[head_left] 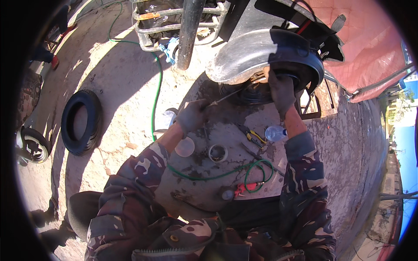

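My left hand [191, 116], in a dark glove, is closed round a long thin metal tool [227, 96]. The shaft slants up and right to the wheel [253, 95] beneath a glossy black fender [257, 48]. My right hand [282, 92], gloved too, is up against the wheel's right side, just under the fender's edge. Its thumb points up beside a rusty brown part [257, 77]. The other fingers curl behind, so what they grip is hidden. Shade and the fender cover much of the wheel.
Pliers with yellow-black handles [251, 135], a clear bottle [275, 133], a round tin [217, 153] and a red air tool [246, 189] on a green hose [204, 178] lie below my hands. A loose tyre [81, 122] is at left. A metal post [190, 35] stands ahead.
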`<state>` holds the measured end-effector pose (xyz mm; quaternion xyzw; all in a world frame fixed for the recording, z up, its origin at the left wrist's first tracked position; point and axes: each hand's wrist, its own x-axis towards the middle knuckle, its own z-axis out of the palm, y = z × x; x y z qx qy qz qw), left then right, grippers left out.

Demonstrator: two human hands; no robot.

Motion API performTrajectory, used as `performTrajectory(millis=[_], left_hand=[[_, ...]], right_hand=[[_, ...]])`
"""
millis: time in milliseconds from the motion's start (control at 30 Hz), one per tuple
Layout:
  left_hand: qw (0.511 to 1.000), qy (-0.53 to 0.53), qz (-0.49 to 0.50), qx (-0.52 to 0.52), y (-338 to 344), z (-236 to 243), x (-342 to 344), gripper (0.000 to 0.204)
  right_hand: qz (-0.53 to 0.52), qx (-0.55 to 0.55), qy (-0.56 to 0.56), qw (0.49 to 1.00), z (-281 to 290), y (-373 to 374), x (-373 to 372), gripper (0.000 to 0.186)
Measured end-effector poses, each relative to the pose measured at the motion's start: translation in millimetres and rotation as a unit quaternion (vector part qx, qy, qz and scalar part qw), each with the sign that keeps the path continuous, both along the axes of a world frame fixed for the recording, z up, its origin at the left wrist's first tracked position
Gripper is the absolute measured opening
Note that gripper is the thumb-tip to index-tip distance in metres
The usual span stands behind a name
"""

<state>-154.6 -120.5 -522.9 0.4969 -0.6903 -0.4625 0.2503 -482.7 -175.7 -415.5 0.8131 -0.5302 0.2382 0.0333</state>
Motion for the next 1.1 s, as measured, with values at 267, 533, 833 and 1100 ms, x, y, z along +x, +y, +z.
performTrajectory(millis=[267,533,833,1100], left_hand=[[0.995,0.017,0.025,-0.098,3.5,-18.2,-11.2,0.029],[0.993,0.012,0.03,-0.118,-2.2,-3.0,-25.6,0.033],[0.978,0.004,0.001,-0.208,-15.0,3.5,-3.9,0.026],[0.991,-0.071,-0.019,-0.114,-9.1,37.2,-24.9,0.031]], right_hand=[[0.021,-0.028,-0.008,0.999,-1.3,1.5,8.7,0.034],[0.004,-0.039,-0.048,0.998,4.9,3.2,-6.8,0.05],[0.007,0.036,-0.134,0.99,3.9,-1.8,-20.1,0.043],[0.019,0.052,-0.13,0.99,4.1,3.7,-11.5,0.032]])
